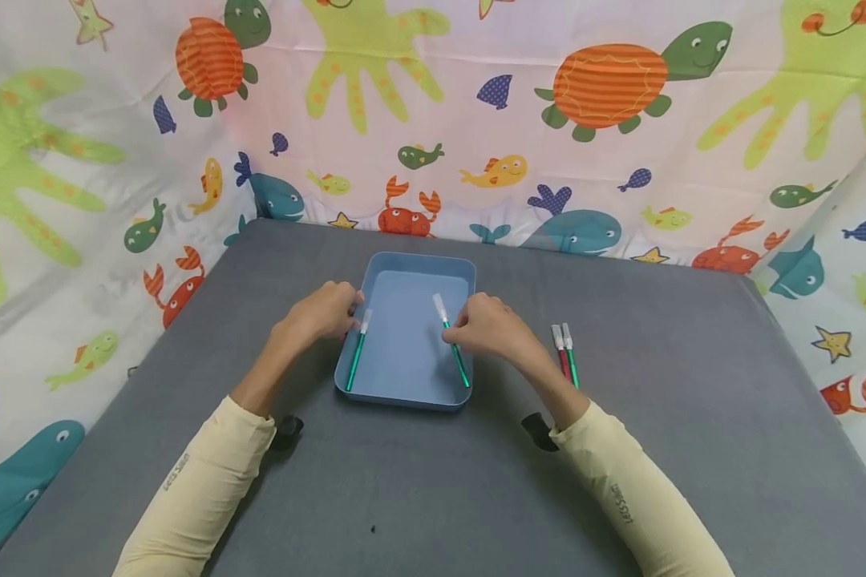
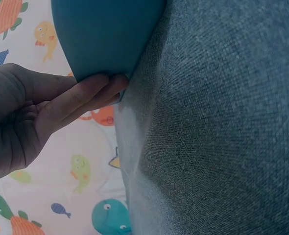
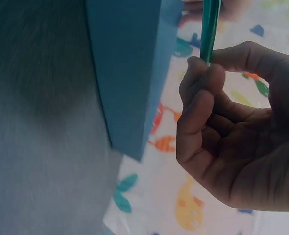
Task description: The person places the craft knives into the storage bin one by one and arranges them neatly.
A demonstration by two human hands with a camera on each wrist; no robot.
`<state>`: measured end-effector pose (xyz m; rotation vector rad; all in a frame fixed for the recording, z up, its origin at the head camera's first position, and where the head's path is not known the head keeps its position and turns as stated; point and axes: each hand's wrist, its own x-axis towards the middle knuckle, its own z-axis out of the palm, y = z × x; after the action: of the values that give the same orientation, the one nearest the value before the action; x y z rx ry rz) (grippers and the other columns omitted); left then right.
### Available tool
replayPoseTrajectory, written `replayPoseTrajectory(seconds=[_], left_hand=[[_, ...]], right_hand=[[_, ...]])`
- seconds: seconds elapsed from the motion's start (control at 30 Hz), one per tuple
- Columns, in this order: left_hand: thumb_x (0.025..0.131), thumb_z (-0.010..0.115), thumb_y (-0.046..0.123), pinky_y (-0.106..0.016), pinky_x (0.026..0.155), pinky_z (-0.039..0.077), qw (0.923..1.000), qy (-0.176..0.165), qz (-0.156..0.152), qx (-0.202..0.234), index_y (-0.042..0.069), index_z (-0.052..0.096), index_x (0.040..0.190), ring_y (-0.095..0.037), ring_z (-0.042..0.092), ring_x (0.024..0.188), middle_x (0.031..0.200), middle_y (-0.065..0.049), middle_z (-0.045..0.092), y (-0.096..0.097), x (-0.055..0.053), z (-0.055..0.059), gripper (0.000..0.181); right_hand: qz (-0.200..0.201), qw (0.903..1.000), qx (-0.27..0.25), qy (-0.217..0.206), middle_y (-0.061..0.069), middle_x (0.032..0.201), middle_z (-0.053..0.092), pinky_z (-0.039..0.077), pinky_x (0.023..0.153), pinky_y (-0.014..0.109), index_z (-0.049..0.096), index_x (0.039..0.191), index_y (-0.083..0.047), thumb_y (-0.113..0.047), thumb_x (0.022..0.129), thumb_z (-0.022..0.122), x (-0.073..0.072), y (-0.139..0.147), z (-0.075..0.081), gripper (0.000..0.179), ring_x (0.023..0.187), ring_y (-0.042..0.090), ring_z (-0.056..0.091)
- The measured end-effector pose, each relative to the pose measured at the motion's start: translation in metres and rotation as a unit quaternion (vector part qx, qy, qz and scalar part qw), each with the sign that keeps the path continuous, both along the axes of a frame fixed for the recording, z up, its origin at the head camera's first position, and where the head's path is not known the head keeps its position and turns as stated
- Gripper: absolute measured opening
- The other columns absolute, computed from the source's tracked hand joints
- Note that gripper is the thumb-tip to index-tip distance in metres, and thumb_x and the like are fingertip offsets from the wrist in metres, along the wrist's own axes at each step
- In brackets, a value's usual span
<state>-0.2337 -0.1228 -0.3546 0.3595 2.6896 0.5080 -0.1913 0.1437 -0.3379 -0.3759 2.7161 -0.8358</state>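
Sea-creature cloth (image 1: pixel 508 128) hangs behind and to both sides of a grey tabletop (image 1: pixel 375 481), where a blue tray (image 1: pixel 407 328) sits; I take my bearings from that tray. At its left side, the person's left hand (image 1: pixel 325 311) grips the tray's edge, fingers bent close together against the wall, the grasp narrow. Just inside that wall lies a green pen (image 1: pixel 358 353) with a clear-white cap, its capped end pointing to the tray's far end, near the left fingertips; whether they touch it I can't tell. Over the tray's right part slants a second green pen (image 1: pixel 459 365), cap up towards the far end and tip towards the near right corner. By the tray's right wall, the right hand (image 1: pixel 491 324) pinches this pen between thumb and fingertips, the other fingers curled in. Well to the right of the tray, a red pen (image 1: pixel 562 353) and a third green pen (image 1: pixel 572 356) lie side by side, white caps pointing away from the person.
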Motion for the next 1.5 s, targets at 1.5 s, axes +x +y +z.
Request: replayPoseTrajectory(seconds=[1.5], left_hand=[[0.101, 0.067, 0.006, -0.035, 0.083, 0.06, 0.9998, -0.015, -0.013, 0.005, -0.003, 0.049, 0.153, -0.023, 0.07, 0.097, 0.148, -0.024, 0.06, -0.005, -0.004, -0.004, 0.055]], right_hand=[[0.047, 0.9899, 0.094, -0.095, -0.001, 0.057, 0.058, 0.037, 0.054, 0.028, 0.068, 0.073, -0.012, -0.039, 0.092, 0.081, -0.029, -0.099, -0.046, 0.036, 0.056, 0.012, 0.056]])
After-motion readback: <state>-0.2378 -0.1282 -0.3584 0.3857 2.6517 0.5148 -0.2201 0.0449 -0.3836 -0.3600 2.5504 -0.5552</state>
